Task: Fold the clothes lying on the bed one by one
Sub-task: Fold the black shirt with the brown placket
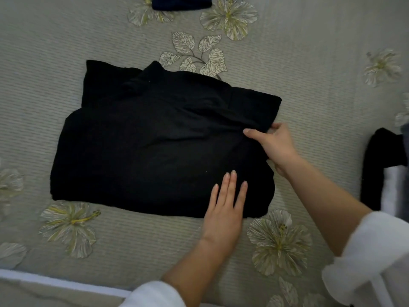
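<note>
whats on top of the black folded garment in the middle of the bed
The left hand lies flat on the folded black garment near its front edge; the right hand pinches its right-side flap. The floral grey bedspread beneath it is covered.

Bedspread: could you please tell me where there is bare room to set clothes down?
Bare bedspread lies left of the black garment, and between it and the navy item. The right side is crowded by a dark-and-white pile and the right hand.
</note>
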A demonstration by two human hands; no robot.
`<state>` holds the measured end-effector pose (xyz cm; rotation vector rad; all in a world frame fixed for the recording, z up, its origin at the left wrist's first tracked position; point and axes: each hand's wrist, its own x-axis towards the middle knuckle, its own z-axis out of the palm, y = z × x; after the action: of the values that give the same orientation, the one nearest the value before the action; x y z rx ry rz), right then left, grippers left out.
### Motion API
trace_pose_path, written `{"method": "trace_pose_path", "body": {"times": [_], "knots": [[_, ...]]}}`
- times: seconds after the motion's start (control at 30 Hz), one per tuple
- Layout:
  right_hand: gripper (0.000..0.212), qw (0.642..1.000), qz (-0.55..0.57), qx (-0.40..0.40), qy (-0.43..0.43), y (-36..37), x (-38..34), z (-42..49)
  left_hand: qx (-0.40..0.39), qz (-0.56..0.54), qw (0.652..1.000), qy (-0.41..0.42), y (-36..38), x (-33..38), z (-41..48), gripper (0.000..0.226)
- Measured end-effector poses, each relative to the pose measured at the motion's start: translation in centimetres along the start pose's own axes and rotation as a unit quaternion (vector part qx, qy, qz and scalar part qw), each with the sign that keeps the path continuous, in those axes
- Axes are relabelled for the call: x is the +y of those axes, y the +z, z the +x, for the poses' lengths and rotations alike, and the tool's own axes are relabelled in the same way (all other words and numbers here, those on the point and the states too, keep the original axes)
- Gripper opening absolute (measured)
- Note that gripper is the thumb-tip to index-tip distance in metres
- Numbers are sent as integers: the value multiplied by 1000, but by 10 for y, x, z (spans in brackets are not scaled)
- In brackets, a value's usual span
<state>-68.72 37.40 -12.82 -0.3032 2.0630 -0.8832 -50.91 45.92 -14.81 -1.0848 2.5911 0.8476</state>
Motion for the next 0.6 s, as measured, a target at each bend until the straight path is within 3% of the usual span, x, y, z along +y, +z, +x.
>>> {"method": "trace_pose_path", "body": {"times": [0.1, 0.23, 0.3, 0.37, 0.47, 0.6], "knots": [[64, 998, -62, -15, -20, 3, -7, -2, 0, -37, 999, 2, -14, -3, -1, 67], [21, 996, -75, -41, 10, 3, -28, -8, -19, -236, 972, 12, -37, -17, -4, 63], [34, 997, -24, -39, 54, 4, -45, -12, -10, -361, 932, -10, -56, -25, -12, 58], [61, 998, -8, -27, 49, 11, -61, -17, 24, -458, 888, -32, -73, -37, -23, 55], [90, 998, -36, 9, -45, 30, -87, -33, 66, -571, 816, -59, -101, -62, -44, 44], [93, 979, -130, 8, -155, 80, -127, -60, 111, -677, 719, -113, -130, -103, -69, 36]]}}
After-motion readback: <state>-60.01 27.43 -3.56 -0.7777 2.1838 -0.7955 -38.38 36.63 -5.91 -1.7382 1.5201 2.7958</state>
